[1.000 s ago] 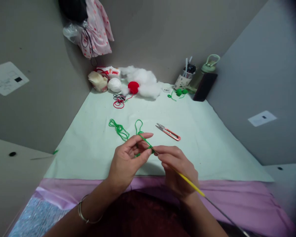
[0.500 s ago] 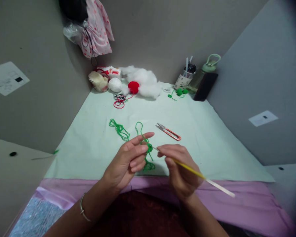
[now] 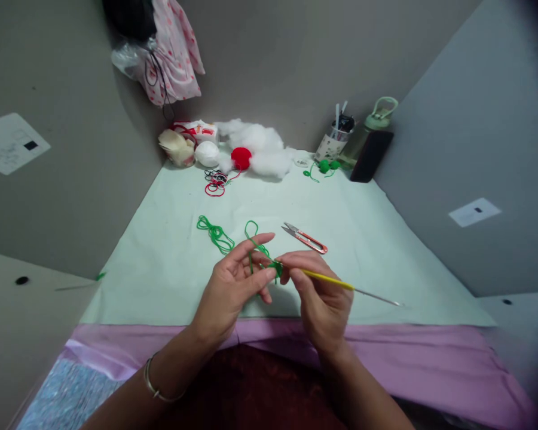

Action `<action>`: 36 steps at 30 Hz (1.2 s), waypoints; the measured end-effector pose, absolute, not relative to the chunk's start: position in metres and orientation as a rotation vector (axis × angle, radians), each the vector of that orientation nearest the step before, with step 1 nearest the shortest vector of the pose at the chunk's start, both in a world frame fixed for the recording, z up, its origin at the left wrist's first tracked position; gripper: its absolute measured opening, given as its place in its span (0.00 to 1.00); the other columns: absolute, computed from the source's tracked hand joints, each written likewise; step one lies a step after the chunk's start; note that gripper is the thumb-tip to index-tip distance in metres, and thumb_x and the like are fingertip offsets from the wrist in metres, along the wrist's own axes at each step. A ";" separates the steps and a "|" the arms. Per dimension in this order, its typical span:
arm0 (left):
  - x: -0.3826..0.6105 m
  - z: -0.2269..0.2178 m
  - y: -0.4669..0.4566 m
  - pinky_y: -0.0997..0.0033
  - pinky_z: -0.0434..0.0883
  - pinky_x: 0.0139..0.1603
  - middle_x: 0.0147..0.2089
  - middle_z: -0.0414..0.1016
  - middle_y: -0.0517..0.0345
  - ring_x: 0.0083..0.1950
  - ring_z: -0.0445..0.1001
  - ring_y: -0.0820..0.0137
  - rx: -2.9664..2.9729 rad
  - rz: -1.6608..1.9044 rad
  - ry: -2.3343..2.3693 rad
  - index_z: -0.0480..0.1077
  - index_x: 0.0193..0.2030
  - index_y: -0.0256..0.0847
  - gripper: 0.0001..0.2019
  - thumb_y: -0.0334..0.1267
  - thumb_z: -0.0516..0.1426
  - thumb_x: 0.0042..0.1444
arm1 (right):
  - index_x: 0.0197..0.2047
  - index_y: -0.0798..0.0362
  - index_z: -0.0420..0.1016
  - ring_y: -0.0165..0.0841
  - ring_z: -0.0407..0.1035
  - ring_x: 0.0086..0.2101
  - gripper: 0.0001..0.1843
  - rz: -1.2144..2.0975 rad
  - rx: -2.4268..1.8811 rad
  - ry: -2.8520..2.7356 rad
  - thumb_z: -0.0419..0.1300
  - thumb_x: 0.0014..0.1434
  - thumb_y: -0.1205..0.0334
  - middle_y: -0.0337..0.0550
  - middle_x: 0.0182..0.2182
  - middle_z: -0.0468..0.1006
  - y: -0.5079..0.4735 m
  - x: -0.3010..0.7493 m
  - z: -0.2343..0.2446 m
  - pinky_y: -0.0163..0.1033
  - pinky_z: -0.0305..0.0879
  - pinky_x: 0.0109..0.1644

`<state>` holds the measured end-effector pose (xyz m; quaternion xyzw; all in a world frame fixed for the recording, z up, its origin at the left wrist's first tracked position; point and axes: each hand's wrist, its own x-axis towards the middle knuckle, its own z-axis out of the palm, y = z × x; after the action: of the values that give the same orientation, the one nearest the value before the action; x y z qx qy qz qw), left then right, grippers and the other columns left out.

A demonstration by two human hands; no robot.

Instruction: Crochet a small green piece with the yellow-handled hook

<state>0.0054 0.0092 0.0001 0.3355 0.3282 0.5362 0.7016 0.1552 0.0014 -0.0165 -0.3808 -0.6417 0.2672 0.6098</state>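
1. Since the frame half a second before, the right hand [image 3: 325, 298] had moved in against the work, and the yellow-handled hook [image 3: 329, 279] had swung flatter, its rear metal end now higher.
2. Where the fingertips met, the front tip of the yellow-handled hook was hidden, and the small green piece [image 3: 276, 270] showed only in part, its stitches too small to make out.
3. The right hand was closed narrowly on the yellow-handled hook, pinching its grip between thumb and fingers, with the metal rear shaft pointing out to the right.
4. The left hand [image 3: 226, 292] was partly open: its index finger stretched forward, while its thumb held the green piece between the two hands, above the table [image 3: 385, 257].
5. Green yarn [image 3: 251, 226] ran at the left fingers and made a loop just beyond them; its path among the fingers was hard to follow.
6. Near the hands, a green bundle [image 3: 216, 234] lay to the left and orange-handled snips [image 3: 311, 239] to the right.
7. Farther back sat a red ball [image 3: 241, 158] against white stuffing [image 3: 260, 140], with a green bottle [image 3: 379, 122] at the right, partly covered by a dark slab [image 3: 372, 156].
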 end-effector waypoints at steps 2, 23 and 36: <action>0.007 -0.001 0.009 0.80 0.72 0.25 0.37 0.74 0.64 0.24 0.70 0.82 0.714 1.223 0.758 0.78 0.59 0.44 0.25 0.34 0.72 0.52 | 0.54 0.39 0.84 0.37 0.79 0.41 0.19 0.398 -0.942 -1.576 0.63 0.66 0.71 0.44 0.43 0.85 -0.001 0.153 -0.020 0.45 0.79 0.41; 0.006 -0.001 0.010 0.70 0.74 0.46 0.39 0.72 0.61 0.39 0.73 0.72 0.700 1.200 0.758 0.77 0.57 0.42 0.24 0.32 0.71 0.53 | 0.45 0.46 0.85 0.31 0.75 0.32 0.08 1.009 -0.790 -1.188 0.63 0.69 0.61 0.42 0.38 0.83 0.012 0.163 -0.020 0.39 0.74 0.38; 0.002 -0.004 0.010 0.71 0.71 0.44 0.36 0.71 0.60 0.39 0.71 0.72 0.817 1.210 0.799 0.81 0.53 0.44 0.16 0.36 0.68 0.57 | 0.45 0.48 0.81 0.33 0.79 0.33 0.11 0.989 -0.707 -1.308 0.57 0.72 0.65 0.44 0.41 0.85 0.007 0.170 -0.010 0.43 0.78 0.38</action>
<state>0.0015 0.0100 -0.0035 0.3628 0.3552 0.5375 0.6733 0.1700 0.0068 -0.0098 -0.3082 -0.5706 0.4312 0.6272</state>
